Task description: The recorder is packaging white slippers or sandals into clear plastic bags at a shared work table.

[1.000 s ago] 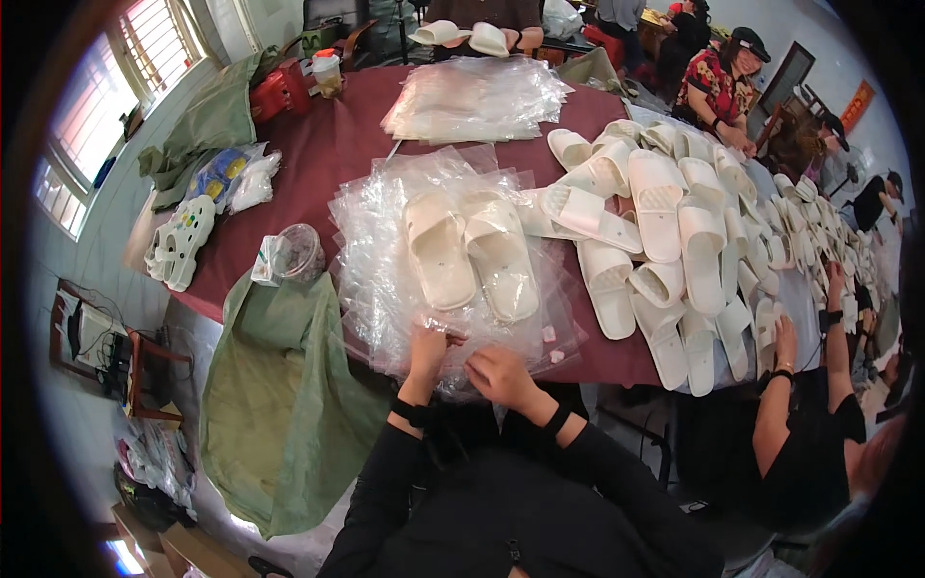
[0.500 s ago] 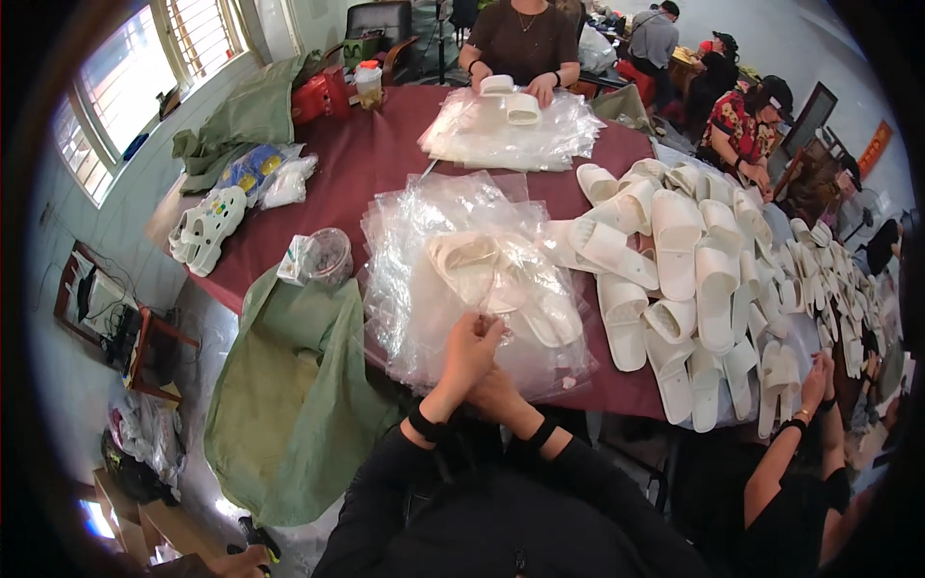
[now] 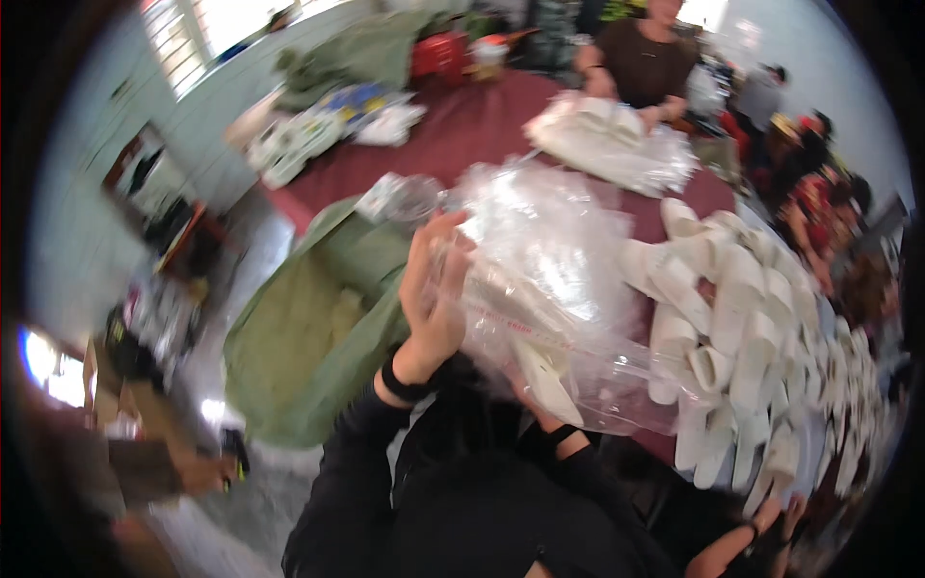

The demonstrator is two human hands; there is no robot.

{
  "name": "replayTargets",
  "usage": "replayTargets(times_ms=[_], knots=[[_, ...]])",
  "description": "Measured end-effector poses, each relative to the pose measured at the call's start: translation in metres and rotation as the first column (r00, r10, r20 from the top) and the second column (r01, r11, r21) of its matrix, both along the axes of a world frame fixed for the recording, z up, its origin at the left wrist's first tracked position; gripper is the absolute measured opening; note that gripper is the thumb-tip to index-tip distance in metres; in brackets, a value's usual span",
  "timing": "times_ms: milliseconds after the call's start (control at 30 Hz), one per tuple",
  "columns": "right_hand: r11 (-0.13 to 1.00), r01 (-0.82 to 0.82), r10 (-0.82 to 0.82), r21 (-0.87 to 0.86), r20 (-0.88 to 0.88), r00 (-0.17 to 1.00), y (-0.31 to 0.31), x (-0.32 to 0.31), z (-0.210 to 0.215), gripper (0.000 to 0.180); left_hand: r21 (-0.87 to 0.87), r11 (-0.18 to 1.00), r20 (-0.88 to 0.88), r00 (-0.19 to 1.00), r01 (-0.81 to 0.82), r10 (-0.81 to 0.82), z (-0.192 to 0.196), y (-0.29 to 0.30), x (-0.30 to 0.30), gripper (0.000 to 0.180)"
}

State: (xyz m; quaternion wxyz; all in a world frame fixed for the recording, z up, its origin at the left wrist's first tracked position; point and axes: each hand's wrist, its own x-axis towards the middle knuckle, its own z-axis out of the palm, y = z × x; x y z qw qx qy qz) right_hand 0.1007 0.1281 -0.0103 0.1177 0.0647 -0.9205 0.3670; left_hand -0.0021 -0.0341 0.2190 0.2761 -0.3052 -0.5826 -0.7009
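A clear plastic bag (image 3: 520,326) with red print holds a pair of white slippers (image 3: 542,374) and is lifted and tilted in front of me. My left hand (image 3: 434,299) grips the bag's left edge, its fingers pointing up and blurred by motion. Behind the bag's lower part is my right hand (image 3: 537,403), mostly covered, so its fingers do not show. Beyond the lifted bag lies a stack of clear plastic bags (image 3: 549,217) on the dark red tablecloth (image 3: 458,116).
A heap of white slippers (image 3: 747,299) covers the table's right side. The green sack (image 3: 299,337) hangs by the left edge, near a round clear tub (image 3: 416,197). Across the table a person (image 3: 644,63) handles slippers on more bags. Another person's hands (image 3: 766,520) are at lower right.
The bag of slippers has come up off the stack and tilted. My hands have parted, the left moving up to the bag's left edge, the right going behind it. The view has turned left.
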Motion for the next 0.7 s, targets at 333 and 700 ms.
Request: replayTargets(times_ms=[333,700], knots=[[0.77,0.209,-0.248,0.603,-0.019,0.969,0.0,-0.005,0.011,0.068,0.058,0.899,0.128,0.896,-0.435,0.425,0.054,-0.156,-0.014,0.012],[0.788,0.237,-0.257,0.568,-0.046,0.965,-0.001,-0.005,0.018,0.065,0.313,0.692,0.058,0.74,-0.651,0.67,0.025,-0.224,-0.087,0.02]])
